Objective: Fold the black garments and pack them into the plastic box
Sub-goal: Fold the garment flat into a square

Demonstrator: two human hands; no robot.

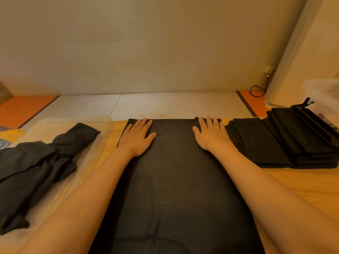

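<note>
Garment in work: the black garment [174,180] lies spread flat on the wooden table [302,180], running from the near edge of the view, between the forearms, to under both palms.
Handling (our judgement): thin, soft and light; it will drape and crease rather than hold a shape, and it may slide on the smooth wood.
Where to take hold (our judgement): we would pinch the two far corners, just outside each hand, so that the cloth lifts evenly for the fold.
Left hand [136,138]: flat, fingers straight and slightly spread, pressing the cloth near its far left corner; it grips nothing.
Right hand [211,135]: likewise flat and pressing, near the far right corner.
Left of the left hand: a clear plastic box [104,129] with unfolded black garments [36,162] heaped loosely in it.
Right of the right hand: a folded stack [275,142] of black cloth, just beside the spread garment.
Beyond the stack: a second translucent container [322,88]; we cannot tell which of the two takes the packing.
Beyond the fingertips: pale floor, with a black cable [256,90] far to the right.
</note>
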